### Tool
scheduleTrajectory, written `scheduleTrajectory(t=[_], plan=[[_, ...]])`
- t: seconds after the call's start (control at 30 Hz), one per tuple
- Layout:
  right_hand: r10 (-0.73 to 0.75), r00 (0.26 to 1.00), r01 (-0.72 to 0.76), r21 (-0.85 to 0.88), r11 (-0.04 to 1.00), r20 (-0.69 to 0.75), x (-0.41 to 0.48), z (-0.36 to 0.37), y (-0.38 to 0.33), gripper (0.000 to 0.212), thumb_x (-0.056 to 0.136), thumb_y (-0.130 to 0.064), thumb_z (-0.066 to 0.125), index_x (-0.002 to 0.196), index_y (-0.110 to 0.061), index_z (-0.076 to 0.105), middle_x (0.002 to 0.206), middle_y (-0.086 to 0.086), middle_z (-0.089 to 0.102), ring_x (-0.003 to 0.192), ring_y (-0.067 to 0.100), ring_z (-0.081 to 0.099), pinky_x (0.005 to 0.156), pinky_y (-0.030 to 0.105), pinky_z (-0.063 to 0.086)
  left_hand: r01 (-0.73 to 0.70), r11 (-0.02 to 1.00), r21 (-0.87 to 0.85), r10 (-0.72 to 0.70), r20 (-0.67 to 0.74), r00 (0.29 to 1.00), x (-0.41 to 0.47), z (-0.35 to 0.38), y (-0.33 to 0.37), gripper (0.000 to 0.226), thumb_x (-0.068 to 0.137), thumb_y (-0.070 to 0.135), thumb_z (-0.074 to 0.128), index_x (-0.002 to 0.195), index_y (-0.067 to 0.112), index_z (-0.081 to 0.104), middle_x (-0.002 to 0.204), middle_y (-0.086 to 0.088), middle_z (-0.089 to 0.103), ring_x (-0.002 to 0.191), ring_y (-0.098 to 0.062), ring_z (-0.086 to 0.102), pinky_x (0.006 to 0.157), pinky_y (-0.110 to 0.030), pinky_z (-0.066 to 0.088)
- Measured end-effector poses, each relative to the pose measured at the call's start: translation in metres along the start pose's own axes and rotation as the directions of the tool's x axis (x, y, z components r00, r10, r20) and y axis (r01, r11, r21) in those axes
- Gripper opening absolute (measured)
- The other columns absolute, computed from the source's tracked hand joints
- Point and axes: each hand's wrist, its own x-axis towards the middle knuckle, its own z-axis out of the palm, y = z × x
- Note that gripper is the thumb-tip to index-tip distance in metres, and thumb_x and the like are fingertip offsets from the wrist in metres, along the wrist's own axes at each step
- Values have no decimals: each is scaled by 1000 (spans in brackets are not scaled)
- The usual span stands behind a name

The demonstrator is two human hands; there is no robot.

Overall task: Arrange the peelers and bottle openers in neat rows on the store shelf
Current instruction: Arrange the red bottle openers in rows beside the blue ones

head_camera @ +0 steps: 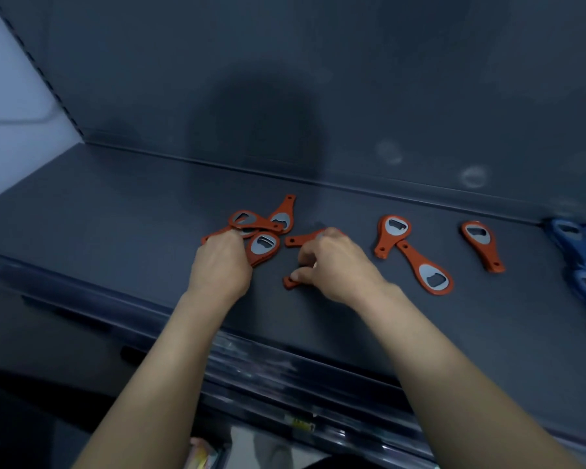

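Observation:
Several orange bottle openers with steel heads lie loose on the dark grey shelf (115,211). A jumbled pile (263,223) sits at centre left. My left hand (222,262) rests on that pile, fingers curled over an opener whose tip (207,237) pokes out at the left. My right hand (332,262) is closed on an orange opener (290,282), only its handle end showing under my thumb. Another opener (301,239) lies just beyond those fingers. To the right lie a crossed pair (393,233) (428,270) and a single one (481,243).
Blue utensils (582,255) lie at the shelf's right edge, partly cut off. The back panel (285,96) rises behind the openers. A clear price rail (268,370) runs along the front edge, with a lower shelf below.

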Motion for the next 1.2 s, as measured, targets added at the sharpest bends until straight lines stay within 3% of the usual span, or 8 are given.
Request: scheduleTrajectory(t=[0.17,0.3,0.47,0.67,0.77,0.87,1.07,1.2], plan=[[46,998,-46,21,999,32,-13,3,-6,23,86,-33,65,95,-12,65,119,12,46,115,30,42,83,33,42,-35,999,-23,37,73,997,-7,3,2,14,77,9,61,69,3,51,70,-8,51,69,-28,50,56,-32,37],[100,994,-100,9,995,-40,-23,8,-3,15,87,-10,61,101,-8,59,126,14,40,120,29,34,87,34,42,-52,992,-111,58,57,997,-14,5,6,10,76,11,62,81,3,64,80,-12,63,78,-31,59,67,-38,51],[311,940,-310,27,950,-142,-31,5,6,41,84,4,56,123,0,43,128,18,40,122,33,36,81,34,42,-99,973,-207,98,-15,995,-13,7,22,15,76,10,65,88,0,65,89,-15,66,87,-35,60,75,-41,50],[345,929,-349,-4,937,-134,-43,0,17,6,85,-2,56,84,-3,50,108,18,59,103,34,52,67,31,37,-175,948,-265,168,-47,985,-11,17,51,15,76,7,63,89,-2,64,87,-14,66,82,-31,59,68,-35,46],[384,908,-378,66,923,-166,-52,-8,28,21,83,-5,56,68,-7,40,102,19,60,98,35,55,65,29,35,-215,931,-294,209,-52,977,-11,22,63,14,76,6,63,88,-1,62,85,-12,63,79,-29,58,68,-37,48],[479,848,-451,164,877,-227,-61,-19,47,12,81,-4,55,74,-7,44,92,16,58,93,35,57,63,30,38,-241,923,-301,241,-36,970,-12,27,77,14,76,5,62,87,-2,61,84,-12,62,73,-26,54,62,-34,42],[668,655,-586,322,744,-352,-75,-43,100,11,82,-12,61,85,-3,55,102,20,62,96,37,58,68,30,40,-231,938,-260,242,11,970,-14,34,97,10,75,3,62,80,-6,62,62,-6,51,54,-19,44,50,-31,34],[749,533,-628,409,662,-395,-70,-53,132,11,81,-8,60,89,-1,57,104,22,62,98,38,58,66,30,39,-231,917,-325,239,-16,971,-13,35,114,13,74,5,61,81,-5,63,77,-17,65,73,-33,59,62,-37,46]])
